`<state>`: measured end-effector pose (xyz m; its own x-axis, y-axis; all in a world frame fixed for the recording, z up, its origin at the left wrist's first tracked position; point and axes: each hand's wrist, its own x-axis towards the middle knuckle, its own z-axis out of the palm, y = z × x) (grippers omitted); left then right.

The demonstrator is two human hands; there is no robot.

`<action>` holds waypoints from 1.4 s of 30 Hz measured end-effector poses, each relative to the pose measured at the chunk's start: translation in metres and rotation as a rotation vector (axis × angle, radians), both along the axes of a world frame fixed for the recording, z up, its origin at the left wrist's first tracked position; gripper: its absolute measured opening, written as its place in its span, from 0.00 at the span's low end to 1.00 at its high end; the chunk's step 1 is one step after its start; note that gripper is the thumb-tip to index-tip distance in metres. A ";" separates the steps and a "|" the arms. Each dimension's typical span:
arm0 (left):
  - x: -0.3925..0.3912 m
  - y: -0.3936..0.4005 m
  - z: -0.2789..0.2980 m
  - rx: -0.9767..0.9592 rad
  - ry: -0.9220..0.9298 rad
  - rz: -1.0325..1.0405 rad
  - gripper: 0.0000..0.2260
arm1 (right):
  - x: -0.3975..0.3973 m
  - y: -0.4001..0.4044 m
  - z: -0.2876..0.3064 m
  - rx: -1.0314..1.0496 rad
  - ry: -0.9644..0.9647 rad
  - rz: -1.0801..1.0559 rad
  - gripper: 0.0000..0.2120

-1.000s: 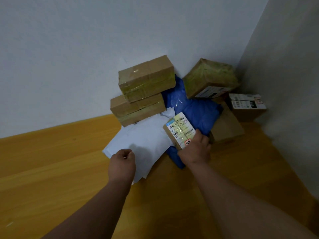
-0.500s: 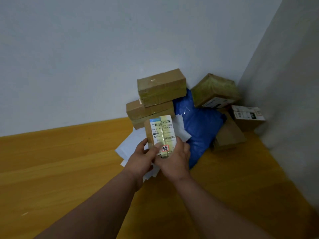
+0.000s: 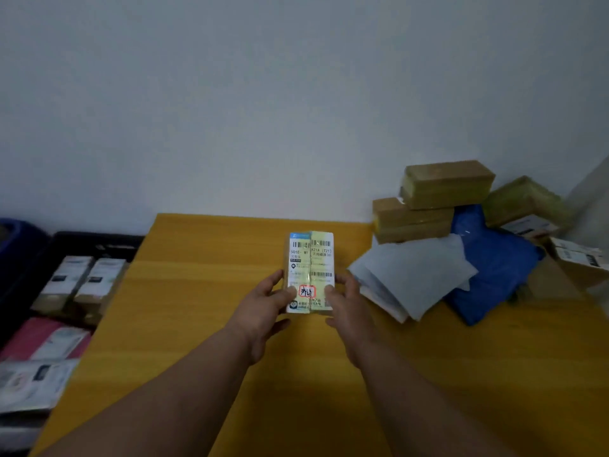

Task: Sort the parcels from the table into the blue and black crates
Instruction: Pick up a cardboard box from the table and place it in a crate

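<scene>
Both hands hold a small brown box (image 3: 309,263) with a white and yellow shipping label above the yellow table (image 3: 184,308). My left hand (image 3: 268,303) grips its left edge and my right hand (image 3: 346,300) grips its right edge, thumbs on the label. At the table's back right corner lies the pile of parcels: two stacked brown boxes (image 3: 428,199), white mailers (image 3: 412,275) and a blue bag (image 3: 494,262). The black crate (image 3: 99,244) stands left of the table with parcels inside. A blue crate (image 3: 16,239) shows at the far left edge.
More cardboard boxes (image 3: 527,206) lean in the corner against the white walls. A small labelled box (image 3: 580,258) sits at the right edge. Inside the black crate lie two labelled boxes (image 3: 82,278), a pink parcel (image 3: 29,338) and a white mailer (image 3: 29,380).
My right hand lifted the small labelled box off the pile and my left hand joined it. The box came left toward the table's middle, and my view swung left, revealing the crates.
</scene>
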<state>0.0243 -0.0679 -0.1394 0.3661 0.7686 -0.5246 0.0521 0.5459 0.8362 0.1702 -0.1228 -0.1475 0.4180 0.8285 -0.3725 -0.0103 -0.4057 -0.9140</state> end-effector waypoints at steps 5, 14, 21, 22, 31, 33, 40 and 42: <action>-0.101 0.003 0.002 -0.009 0.057 0.099 0.19 | -0.097 0.017 -0.001 -0.033 0.043 0.097 0.09; -0.190 0.003 -0.001 -0.054 0.151 0.344 0.09 | -0.176 0.049 -0.005 -0.162 0.080 0.339 0.12; -0.252 0.005 -0.003 -0.056 0.204 0.483 0.06 | -0.239 0.070 -0.015 -0.219 0.075 0.490 0.13; -0.262 0.004 -0.003 -0.069 0.200 0.498 0.06 | -0.250 0.073 -0.015 -0.230 0.072 0.512 0.14; -0.396 0.029 -0.011 -0.100 0.145 0.509 0.08 | -0.377 0.108 -0.014 -0.259 0.065 0.595 0.17; -0.443 0.037 -0.016 -0.109 0.163 0.503 0.08 | -0.423 0.114 -0.019 -0.275 0.103 0.591 0.15; -0.605 0.049 -0.038 -0.188 0.234 0.541 0.09 | -0.582 0.120 -0.053 -0.401 0.185 0.649 0.13; -0.634 0.051 -0.041 -0.194 0.268 0.550 0.08 | -0.611 0.125 -0.056 -0.434 0.184 0.662 0.13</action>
